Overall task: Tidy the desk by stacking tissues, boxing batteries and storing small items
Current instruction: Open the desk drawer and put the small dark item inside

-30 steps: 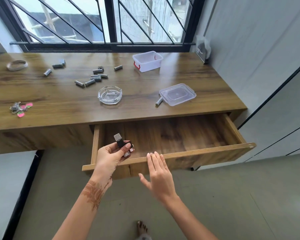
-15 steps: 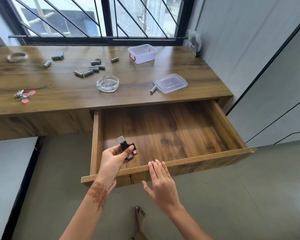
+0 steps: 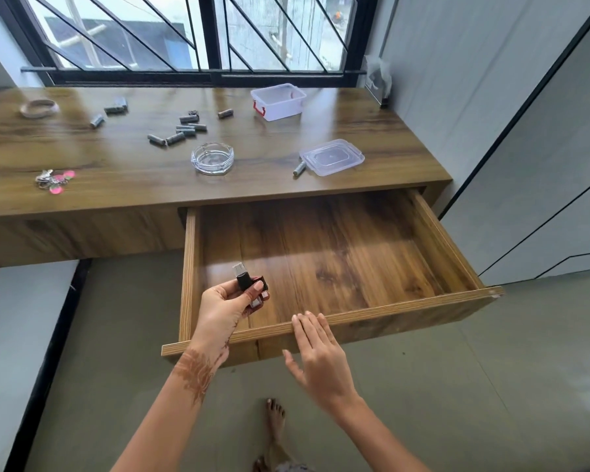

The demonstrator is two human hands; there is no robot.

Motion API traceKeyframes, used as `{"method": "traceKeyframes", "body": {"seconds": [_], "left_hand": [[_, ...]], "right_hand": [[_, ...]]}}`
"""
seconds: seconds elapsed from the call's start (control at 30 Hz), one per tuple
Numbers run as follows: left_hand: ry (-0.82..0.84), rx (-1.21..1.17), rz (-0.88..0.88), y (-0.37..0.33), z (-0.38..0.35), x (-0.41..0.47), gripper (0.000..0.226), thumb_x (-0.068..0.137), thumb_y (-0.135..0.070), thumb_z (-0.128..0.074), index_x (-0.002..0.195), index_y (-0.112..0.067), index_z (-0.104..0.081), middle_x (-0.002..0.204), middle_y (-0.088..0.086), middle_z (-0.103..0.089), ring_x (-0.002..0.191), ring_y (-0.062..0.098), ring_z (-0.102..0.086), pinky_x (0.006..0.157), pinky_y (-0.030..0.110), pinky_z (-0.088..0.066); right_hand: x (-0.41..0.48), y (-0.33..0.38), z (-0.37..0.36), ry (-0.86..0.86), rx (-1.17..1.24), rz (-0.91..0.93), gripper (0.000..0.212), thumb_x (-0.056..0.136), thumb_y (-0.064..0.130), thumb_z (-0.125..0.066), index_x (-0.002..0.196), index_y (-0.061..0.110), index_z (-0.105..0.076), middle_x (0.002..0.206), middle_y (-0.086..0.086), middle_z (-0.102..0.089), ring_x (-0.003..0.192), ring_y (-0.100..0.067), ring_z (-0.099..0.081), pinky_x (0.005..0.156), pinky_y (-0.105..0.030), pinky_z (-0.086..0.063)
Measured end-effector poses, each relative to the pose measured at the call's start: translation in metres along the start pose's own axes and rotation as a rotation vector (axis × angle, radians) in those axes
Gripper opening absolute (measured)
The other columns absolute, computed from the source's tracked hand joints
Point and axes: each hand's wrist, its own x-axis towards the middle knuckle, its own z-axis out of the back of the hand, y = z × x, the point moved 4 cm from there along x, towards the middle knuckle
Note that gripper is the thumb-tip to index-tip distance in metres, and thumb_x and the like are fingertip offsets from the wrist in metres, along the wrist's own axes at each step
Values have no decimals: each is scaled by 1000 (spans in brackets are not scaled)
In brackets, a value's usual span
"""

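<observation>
My left hand [image 3: 223, 306] grips small USB flash drives [image 3: 245, 280], black with a metal plug, held over the front left corner of the wooden drawer [image 3: 382, 312], which is pulled far out. My right hand [image 3: 317, 352] is flat with fingers apart, its fingertips at the drawer's front edge, holding nothing. On the desk [image 3: 116, 158] lie several grey batteries [image 3: 179, 131], one more battery [image 3: 299, 168] beside a clear plastic lid [image 3: 331, 157], and a white plastic box [image 3: 278, 101] with a red latch near the window.
A glass ashtray [image 3: 212, 158] sits mid-desk. A keyring with pink tags [image 3: 53, 180] lies at the left front, a tape roll [image 3: 39, 108] at the far left. A tissue holder [image 3: 377, 80] hangs on the right wall. My bare foot [image 3: 275, 417] stands below the drawer.
The drawer has slid much farther out toward me. My left hand with the flash drives has stayed over its front left corner; my right hand stays at the front edge.
</observation>
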Motion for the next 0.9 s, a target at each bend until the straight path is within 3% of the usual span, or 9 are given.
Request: {"method": "traceKeyframes", "body": {"seconds": [0.17, 0.27, 0.4, 0.57, 0.73, 0.9], "left_hand": [[34, 20, -3, -2, -7, 3, 13, 78, -7, -68, 90, -8, -67, 89, 8, -72, 77, 13, -70, 69, 19, -57], [57, 42, 20, 1, -16, 7, 14, 79, -8, -67, 93, -7, -66, 90, 8, -71, 82, 16, -69, 70, 19, -56], [108, 57, 37, 5, -34, 14, 16, 78, -8, -68, 94, -5, -69, 87, 7, -72, 81, 16, -68, 70, 20, -56], [141, 65, 67, 12, -62, 37, 8, 78, -4, -68, 83, -10, -71, 71, -2, -72, 67, 8, -67, 66, 18, -56], [148, 153, 107, 28, -89, 78, 9, 79, -9, -69, 88, -12, -72, 74, -4, -71, 69, 4, -64, 62, 15, -51], [0, 289, 157, 59, -105, 122, 26, 74, -8, -74, 99, -5, -66, 83, 3, -68, 75, 9, -61, 51, 7, -46]], "right_hand": [[16, -2, 18, -10, 107, 30, 41, 93, 32, -44, 115, 2, -62, 118, -11, -64, 116, -19, -56, 111, -36, -24], [36, -5, 41, -75, 371, -96, 44, 97, 35, -37, 117, 3, -60, 117, -9, -64, 113, -15, -58, 111, -26, -27], [63, -22, 58, -58, 873, -451, 33, 87, 28, -60, 115, 9, -63, 110, 1, -66, 103, -6, -61, 91, -17, -48], [92, -51, 50, -9, 1141, -531, 12, 80, 16, -70, 91, 20, -72, 86, 6, -73, 83, -10, -69, 78, -25, -55], [113, -93, 25, 84, 1252, -709, 12, 75, 4, -73, 77, 16, -72, 70, 2, -72, 66, -11, -65, 66, -24, -53], [124, -143, -19, 254, 1130, -971, 8, 75, 0, -72, 82, 2, -68, 66, -5, -65, 48, -1, -59, 52, -15, -48]]}}
